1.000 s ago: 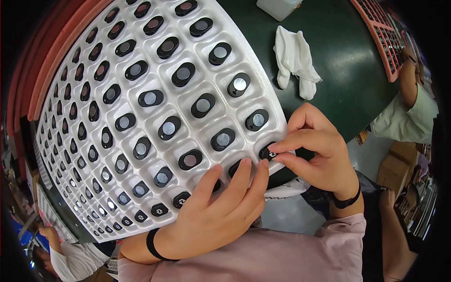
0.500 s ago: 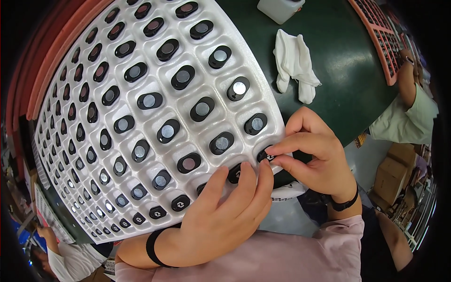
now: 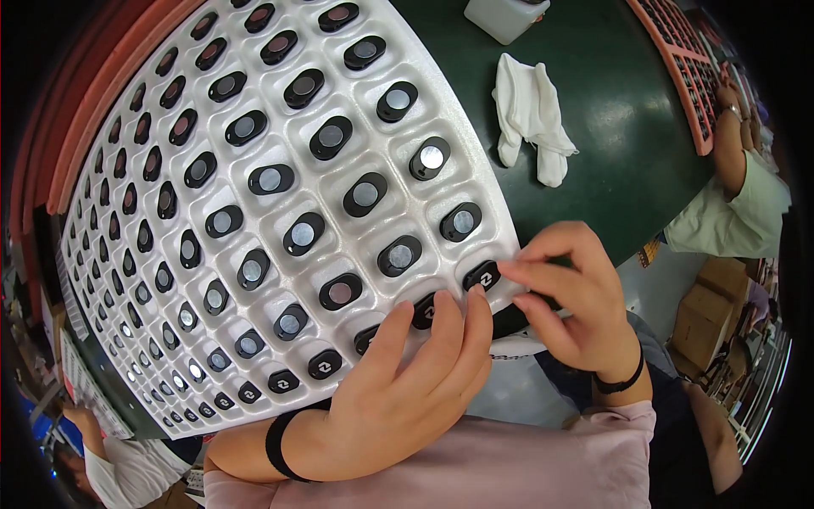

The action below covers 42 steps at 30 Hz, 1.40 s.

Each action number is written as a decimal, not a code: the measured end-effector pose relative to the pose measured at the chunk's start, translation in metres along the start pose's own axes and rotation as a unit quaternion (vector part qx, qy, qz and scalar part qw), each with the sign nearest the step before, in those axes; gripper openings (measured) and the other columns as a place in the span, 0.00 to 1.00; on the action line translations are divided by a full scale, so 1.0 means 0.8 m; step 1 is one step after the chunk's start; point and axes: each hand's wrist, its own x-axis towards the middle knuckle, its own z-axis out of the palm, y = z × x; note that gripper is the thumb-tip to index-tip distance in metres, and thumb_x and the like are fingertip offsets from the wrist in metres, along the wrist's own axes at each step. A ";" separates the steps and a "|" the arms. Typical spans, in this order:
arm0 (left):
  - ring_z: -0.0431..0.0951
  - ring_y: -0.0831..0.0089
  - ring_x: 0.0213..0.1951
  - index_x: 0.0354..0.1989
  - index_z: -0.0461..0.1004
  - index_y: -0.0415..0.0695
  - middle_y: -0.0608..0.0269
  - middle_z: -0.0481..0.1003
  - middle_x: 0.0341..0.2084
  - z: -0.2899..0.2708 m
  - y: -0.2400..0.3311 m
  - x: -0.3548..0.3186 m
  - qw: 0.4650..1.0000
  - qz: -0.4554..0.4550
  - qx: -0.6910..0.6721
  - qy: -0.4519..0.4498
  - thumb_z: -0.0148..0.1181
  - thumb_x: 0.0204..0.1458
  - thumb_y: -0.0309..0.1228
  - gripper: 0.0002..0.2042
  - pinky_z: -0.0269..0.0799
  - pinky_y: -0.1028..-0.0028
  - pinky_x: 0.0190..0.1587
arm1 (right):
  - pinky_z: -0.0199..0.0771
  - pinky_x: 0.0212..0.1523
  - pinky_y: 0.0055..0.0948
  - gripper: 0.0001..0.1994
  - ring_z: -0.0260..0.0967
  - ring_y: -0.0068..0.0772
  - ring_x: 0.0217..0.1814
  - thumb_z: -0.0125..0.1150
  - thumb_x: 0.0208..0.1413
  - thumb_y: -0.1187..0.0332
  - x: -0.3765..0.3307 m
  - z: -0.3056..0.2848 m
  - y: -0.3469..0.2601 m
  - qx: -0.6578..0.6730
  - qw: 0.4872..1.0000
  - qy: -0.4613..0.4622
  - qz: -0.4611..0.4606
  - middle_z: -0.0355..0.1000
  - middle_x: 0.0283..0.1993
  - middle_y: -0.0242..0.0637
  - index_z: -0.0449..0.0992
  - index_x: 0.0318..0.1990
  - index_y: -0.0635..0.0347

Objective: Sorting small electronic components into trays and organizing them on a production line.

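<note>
**Hands bunched up at the near corner of the tray**

Since a second ago the left hand (image 3: 398,399) has slid a little further up the big white moulded tray with rows of pockets (image 3: 127,246), so its fingers (image 3: 462,327) now lie over the pockets in the nearest row. Right hand (image 3: 572,305) is pretty much where it was, at the tray's near right corner.

Right thumb and forefinger are pinched together just beside a small black oval part with a white mark on top (image 3: 482,276), which sits in the corner pocket. Can't honestly tell if they're gripping it or only touching its edge, since the fingertips cover that side. Left fingers are spread flat and a bit apart, not clamped on anything I can see; another black oval part (image 3: 426,310) pokes out between two of them, half hidden.

Most other pockets hold black oval parts with shiny grey round faces (image 3: 365,193). Far rows curve away and get too small to read.

Tray rests on a dark green counter (image 3: 627,127), with a crumpled white cloth glove (image 3: 530,114) lying well apart from the hands. A white box (image 3: 504,13) is cut off at the top edge. Another person's arm (image 3: 742,153) reaches to a red tray (image 3: 678,59) at the right rim.
</note>
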 end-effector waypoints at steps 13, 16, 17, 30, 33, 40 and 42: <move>0.75 0.69 0.47 0.24 0.73 0.48 0.64 0.77 0.45 -0.002 0.004 -0.001 1.000 -0.012 0.010 -0.010 0.52 0.48 0.34 0.06 0.67 0.61 0.52 | 0.70 0.48 0.44 0.25 0.68 0.49 0.49 0.63 0.35 0.79 -0.003 0.018 -0.026 -0.220 0.974 -0.027 -0.056 0.68 0.48 0.43 0.79 0.48 0.61; 0.75 0.68 0.48 0.24 0.72 0.48 0.63 0.77 0.45 0.000 0.001 -0.001 1.000 -0.006 -0.001 -0.008 0.53 0.48 0.34 0.06 0.67 0.61 0.52 | 0.69 0.49 0.44 0.25 0.67 0.49 0.48 0.61 0.35 0.80 0.001 0.017 -0.023 -0.227 0.971 -0.034 -0.066 0.68 0.47 0.42 0.78 0.48 0.60; 0.75 0.68 0.48 0.24 0.72 0.48 0.63 0.77 0.45 -0.001 0.000 -0.001 1.000 -0.009 0.002 -0.008 0.53 0.48 0.34 0.06 0.67 0.61 0.52 | 0.69 0.49 0.44 0.25 0.67 0.49 0.48 0.61 0.35 0.80 0.003 0.015 -0.023 -0.225 0.971 -0.034 -0.070 0.68 0.47 0.42 0.78 0.48 0.60; 0.75 0.65 0.39 0.30 0.72 0.43 0.55 0.75 0.35 -0.058 -0.011 -0.026 0.988 -0.024 -0.147 -0.035 0.56 0.45 0.30 0.06 0.70 0.67 0.40 | 0.68 0.44 0.38 0.18 0.68 0.46 0.44 0.62 0.40 0.81 -0.008 -0.031 -0.057 -0.061 0.997 -0.029 -0.037 0.71 0.45 0.41 0.78 0.44 0.60; 0.74 0.64 0.33 0.33 0.72 0.41 0.57 0.72 0.29 -0.081 -0.019 -0.037 0.969 -0.051 -0.212 -0.118 0.58 0.44 0.28 0.07 0.69 0.68 0.33 | 0.68 0.44 0.37 0.17 0.68 0.46 0.43 0.64 0.41 0.80 -0.019 -0.042 -0.091 -0.015 0.996 -0.083 0.000 0.71 0.44 0.40 0.78 0.42 0.60; 0.70 0.58 0.25 0.35 0.73 0.40 0.58 0.69 0.25 -0.084 -0.034 -0.083 0.949 -0.097 -0.301 -0.004 0.62 0.43 0.22 0.09 0.65 0.66 0.27 | 0.67 0.41 0.38 0.15 0.69 0.43 0.42 0.71 0.38 0.77 -0.020 0.029 -0.133 -0.006 0.998 -0.058 -0.005 0.72 0.39 0.38 0.78 0.38 0.60; 0.70 0.58 0.25 0.35 0.74 0.40 0.58 0.69 0.25 -0.095 -0.037 -0.100 0.946 -0.109 -0.305 -0.017 0.62 0.44 0.22 0.09 0.65 0.66 0.28 | 0.68 0.40 0.36 0.15 0.69 0.42 0.40 0.72 0.37 0.78 -0.021 0.053 -0.140 -0.007 0.999 -0.041 -0.016 0.73 0.38 0.38 0.78 0.37 0.60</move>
